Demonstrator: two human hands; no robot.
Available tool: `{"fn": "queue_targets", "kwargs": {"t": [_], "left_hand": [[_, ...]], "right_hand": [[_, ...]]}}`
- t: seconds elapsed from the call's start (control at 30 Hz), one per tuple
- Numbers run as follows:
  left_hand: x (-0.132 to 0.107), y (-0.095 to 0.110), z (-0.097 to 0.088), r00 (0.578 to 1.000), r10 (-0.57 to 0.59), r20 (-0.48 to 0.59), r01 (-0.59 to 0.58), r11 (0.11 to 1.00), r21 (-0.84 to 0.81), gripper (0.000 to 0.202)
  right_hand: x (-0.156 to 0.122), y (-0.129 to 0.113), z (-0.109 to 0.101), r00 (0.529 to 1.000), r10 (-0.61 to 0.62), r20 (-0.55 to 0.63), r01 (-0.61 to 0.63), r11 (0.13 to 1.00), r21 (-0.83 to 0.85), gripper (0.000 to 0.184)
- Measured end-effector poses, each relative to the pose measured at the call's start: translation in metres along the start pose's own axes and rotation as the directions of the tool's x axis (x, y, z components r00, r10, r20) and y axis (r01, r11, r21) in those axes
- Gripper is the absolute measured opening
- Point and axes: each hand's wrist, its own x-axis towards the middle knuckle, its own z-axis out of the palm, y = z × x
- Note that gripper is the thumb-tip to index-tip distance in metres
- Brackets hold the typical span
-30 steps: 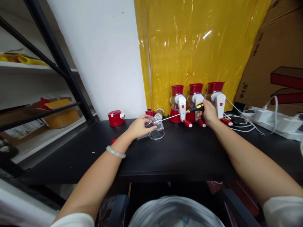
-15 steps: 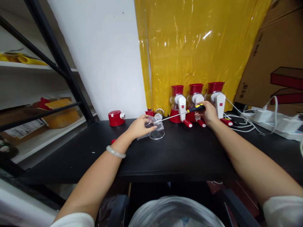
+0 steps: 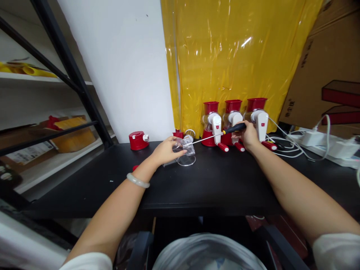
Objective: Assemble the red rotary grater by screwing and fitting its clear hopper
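Note:
My left hand is closed around a clear plastic housing lying on the black table. In my right hand is the dark handle of a screwdriver. Its long metal shaft slants down to the left, with the tip at the clear housing; the exact contact point is too small to tell. A red base with a white knob stands left of my left hand. Behind the housing are a small red part and a round white-rimmed piece.
Several red-and-white hand-crank graters stand along the back, close to my right hand. White cables and a power strip lie at the right. A shelf rack rises at the left. Below the table's front edge is a lined bin.
The screwdriver handle has turned in my right hand, and its yellow marking no longer shows. My left hand and the clear housing have stayed in place.

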Motion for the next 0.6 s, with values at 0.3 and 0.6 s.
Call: {"fn": "queue_targets", "kwargs": {"t": [0.3, 0.6], "left_hand": [[-0.0002, -0.0021, 0.0013, 1.000, 0.010, -0.002, -0.010, 1.000, 0.007, 0.040], [-0.0001, -0.0003, -0.0002, 1.000, 0.010, 0.003, -0.010, 1.000, -0.007, 0.039]], "right_hand": [[-0.0011, -0.0055, 0.0024, 0.998, 0.039, -0.041, -0.038, 0.999, 0.023, 0.019], [-0.0042, -0.0025, 0.0037, 0.998, -0.018, -0.057, 0.015, 0.998, -0.058, 0.035]]}}
